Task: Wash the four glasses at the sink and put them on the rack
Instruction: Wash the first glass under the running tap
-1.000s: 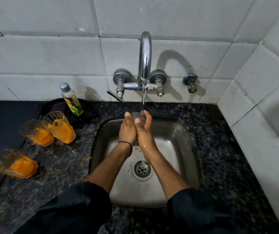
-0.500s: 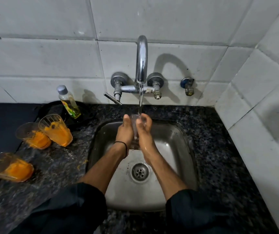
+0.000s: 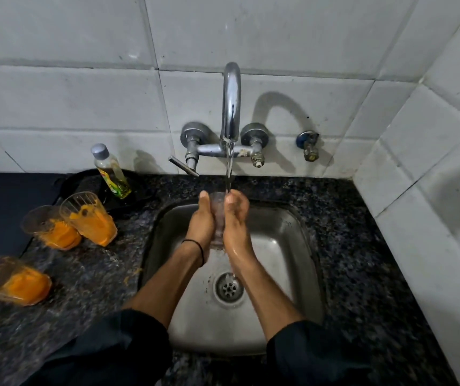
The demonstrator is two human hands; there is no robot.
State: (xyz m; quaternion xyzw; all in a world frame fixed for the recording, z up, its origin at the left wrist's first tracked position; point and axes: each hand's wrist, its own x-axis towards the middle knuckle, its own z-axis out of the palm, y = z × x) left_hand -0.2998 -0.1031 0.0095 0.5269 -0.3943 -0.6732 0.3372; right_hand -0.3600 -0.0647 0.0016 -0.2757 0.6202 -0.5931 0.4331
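1. Under the running water, fingers [image 3: 203, 196] of both hands close round the clear glass [image 3: 218, 211]. The thumbs press along it and the far fingers are hidden.
2. Left hand [image 3: 198, 222] and right hand [image 3: 236, 222] hold it mouth up over the sink [image 3: 292, 246], so the stream from the tap [image 3: 231, 101] rinses inside.
3. Three orange-soiled glasses [image 3: 89, 218] wait on the surface [image 3: 362, 260] at left; no rack is in view.

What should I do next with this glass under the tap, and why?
Probably tip the glass to empty it into the sink, then check it. The left hand and right hand hold it under the stream, and what shows of it looks clear, with no orange. Three dirty glasses wait on the counter.
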